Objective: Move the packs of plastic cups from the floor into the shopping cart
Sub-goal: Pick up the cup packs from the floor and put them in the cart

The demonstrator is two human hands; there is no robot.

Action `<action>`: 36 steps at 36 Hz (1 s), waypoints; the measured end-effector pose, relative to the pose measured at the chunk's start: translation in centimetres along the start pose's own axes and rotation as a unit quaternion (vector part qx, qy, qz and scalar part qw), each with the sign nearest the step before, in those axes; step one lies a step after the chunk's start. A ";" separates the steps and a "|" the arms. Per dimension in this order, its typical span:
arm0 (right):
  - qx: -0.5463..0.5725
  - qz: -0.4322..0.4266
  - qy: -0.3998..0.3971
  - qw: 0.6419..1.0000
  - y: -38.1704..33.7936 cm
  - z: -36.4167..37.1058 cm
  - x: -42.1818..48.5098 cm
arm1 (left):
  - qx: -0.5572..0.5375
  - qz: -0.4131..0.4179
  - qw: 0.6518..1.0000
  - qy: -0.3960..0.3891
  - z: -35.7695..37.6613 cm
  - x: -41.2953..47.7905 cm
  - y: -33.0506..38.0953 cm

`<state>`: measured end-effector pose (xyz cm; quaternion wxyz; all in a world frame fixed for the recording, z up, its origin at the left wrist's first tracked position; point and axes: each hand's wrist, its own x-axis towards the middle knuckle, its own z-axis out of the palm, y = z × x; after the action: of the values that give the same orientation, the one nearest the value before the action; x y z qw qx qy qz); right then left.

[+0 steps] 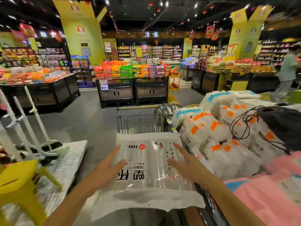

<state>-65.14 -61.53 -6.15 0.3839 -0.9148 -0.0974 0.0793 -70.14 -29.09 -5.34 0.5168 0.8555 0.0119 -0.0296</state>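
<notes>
the heap of bagged cups (216, 139) fills the right side of your view, clear packs with orange and blue labels leaning on one another, with pink packs (268, 193) nearest you. a black drawstring bag (283, 126) sits on top of the heap at the far right. on your left stands a yellow stool (17, 181), just beside a low white platform (68, 163) that carries pale brooms (37, 118) leaning left.

the shopping cart (138, 123) is straight ahead of you, its wire basket showing at the far end, touching the heap on its right. the pack of plastic cups (146, 163) lies flat across the near part of the cart, at rim height, print upside down to you. what bears it from below is hidden.

both your bare forearms reach forward and slightly inward from the near corners. your left hand (106, 168) is palm down on the pack's left edge, thumb lying on the plastic. your right hand (185, 165) is palm down over the pack's right side, close to the heap. on each hand the fingers (116, 151) are straight and spread apart, pointing away from you, curled round nothing.
</notes>
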 end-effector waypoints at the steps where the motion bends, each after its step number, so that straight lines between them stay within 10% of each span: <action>1: 0.001 0.003 -0.004 1.000 0.4 0.0 1.4 | 0.001 0.001 1.000 0.002 0.0 1.4 -0.3; 18: 0.019 -0.041 -0.079 0.996 6.5 -0.1 28.5 | 0.029 -0.051 0.997 0.050 1.6 24.5 -3.9; 36: 0.025 0.162 -0.180 0.970 19.4 17.1 44.9 | -0.014 -0.186 0.982 -0.017 9.0 42.7 -27.0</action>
<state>-23.10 -52.37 -35.06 0.3652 -0.8790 -0.0133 0.3062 -29.28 -24.94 -36.08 0.5145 0.8304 0.1621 -0.1392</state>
